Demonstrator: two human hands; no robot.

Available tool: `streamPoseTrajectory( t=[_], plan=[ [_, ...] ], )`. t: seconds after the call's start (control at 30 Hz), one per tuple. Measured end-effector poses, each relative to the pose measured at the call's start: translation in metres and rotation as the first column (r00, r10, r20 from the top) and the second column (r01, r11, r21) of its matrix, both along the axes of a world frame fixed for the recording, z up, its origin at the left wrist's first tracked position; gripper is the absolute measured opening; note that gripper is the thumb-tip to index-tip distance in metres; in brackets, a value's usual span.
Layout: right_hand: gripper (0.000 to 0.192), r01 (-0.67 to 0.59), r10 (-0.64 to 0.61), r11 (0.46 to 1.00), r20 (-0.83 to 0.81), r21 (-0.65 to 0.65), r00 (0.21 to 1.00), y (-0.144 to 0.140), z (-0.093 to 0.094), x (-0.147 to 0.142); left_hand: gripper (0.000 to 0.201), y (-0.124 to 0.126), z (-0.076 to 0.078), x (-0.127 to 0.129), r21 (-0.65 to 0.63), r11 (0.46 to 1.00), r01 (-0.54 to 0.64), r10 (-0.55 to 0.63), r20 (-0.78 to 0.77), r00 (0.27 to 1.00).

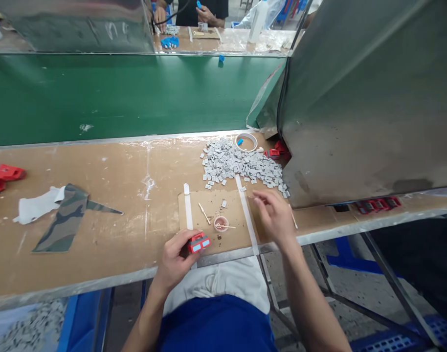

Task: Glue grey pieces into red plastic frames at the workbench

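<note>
Left hand [175,259], nearest the camera at the bench edge, gripped a small red plastic part with pale blue windows [198,242] between thumb and fingers, over the near corner of a brown cardboard sheet [209,205] taped to the worn wooden bench [117,195]. Right hand [275,215] hovered with fingers loosely curled; whether it pinched anything could not be told. Small pink cup [221,224] and wooden stick [204,213] lay between the hands. Beyond them: heap of small grey tiles [241,164], white tape roll [246,142].
</note>
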State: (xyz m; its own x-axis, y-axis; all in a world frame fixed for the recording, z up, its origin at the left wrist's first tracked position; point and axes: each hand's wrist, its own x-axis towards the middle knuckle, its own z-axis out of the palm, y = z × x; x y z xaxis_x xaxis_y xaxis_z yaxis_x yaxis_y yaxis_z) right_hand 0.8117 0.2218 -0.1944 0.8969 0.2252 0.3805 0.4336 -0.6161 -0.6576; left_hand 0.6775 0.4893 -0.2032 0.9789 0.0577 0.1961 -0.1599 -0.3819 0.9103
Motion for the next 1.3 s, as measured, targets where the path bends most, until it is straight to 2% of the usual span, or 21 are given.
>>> streamPoseTrajectory(
  t=[0.07,0.2,0.33,0.43,0.5,0.57,0.6,0.67,0.77,0.87,1.03,1.3],
  plan=[
    [0.020,-0.006,0.005,0.995,-0.008,-0.104,1.000,-0.015,0.000,0.031,0.018,0.001,-0.002,-0.001,-0.005,1.000,-0.003,0.003,-0.002,1.000],
    [0.016,-0.130,0.124,0.951,-0.037,-0.282,0.992,-0.025,-0.008,0.073,0.022,0.002,-0.004,-0.002,-0.022,1.000,-0.010,0.010,-0.001,1.000],
    [0.016,-0.155,0.150,0.932,-0.040,-0.326,0.988,-0.021,-0.018,0.088,0.022,0.003,-0.004,-0.003,-0.046,0.999,0.006,-0.005,0.031,1.000],
    [0.018,-0.148,0.147,0.935,-0.029,-0.323,0.989,-0.020,-0.016,0.089,0.022,0.003,-0.003,-0.004,-0.065,0.996,0.067,-0.064,0.055,0.996],
    [0.019,-0.144,0.145,0.939,-0.020,-0.313,0.989,-0.020,-0.008,0.080,0.025,0.002,-0.002,-0.005,-0.084,0.993,0.086,-0.082,0.045,0.996],
    [0.018,-0.133,0.137,0.957,-0.003,-0.258,0.991,-0.018,0.007,0.059,0.027,0.002,-0.002,-0.005,-0.113,0.990,0.080,-0.079,0.012,0.997],
    [0.017,-0.133,0.136,0.970,-0.001,-0.204,0.991,-0.015,0.016,0.043,0.027,0.002,-0.001,-0.005,-0.131,0.988,0.081,-0.082,-0.005,0.997],
    [0.014,-0.149,0.148,0.989,-0.030,-0.019,0.988,-0.005,0.035,0.006,0.028,0.002,0.000,-0.005,-0.179,0.977,0.115,-0.118,-0.008,0.993],
    [0.013,-0.281,0.315,0.938,-0.164,0.204,0.935,0.018,0.053,-0.051,0.029,0.004,0.001,-0.004,-0.239,0.953,0.188,-0.188,0.023,0.982],
    [0.013,-0.346,0.437,0.874,-0.241,0.340,0.867,0.045,0.054,-0.085,0.034,0.007,-0.003,-0.006,-0.262,0.940,0.217,-0.228,-0.013,0.974],
    [0.012,-0.332,0.458,0.857,-0.285,0.395,0.842,0.074,0.046,-0.092,0.038,0.007,-0.011,-0.013,-0.284,0.947,0.150,-0.195,-0.139,0.971],
    [0.016,-0.323,0.427,0.894,-0.372,0.310,0.824,0.076,0.049,-0.091,0.027,0.005,-0.006,-0.009,-0.198,0.964,0.179,-0.199,-0.085,0.976]
  ],
)
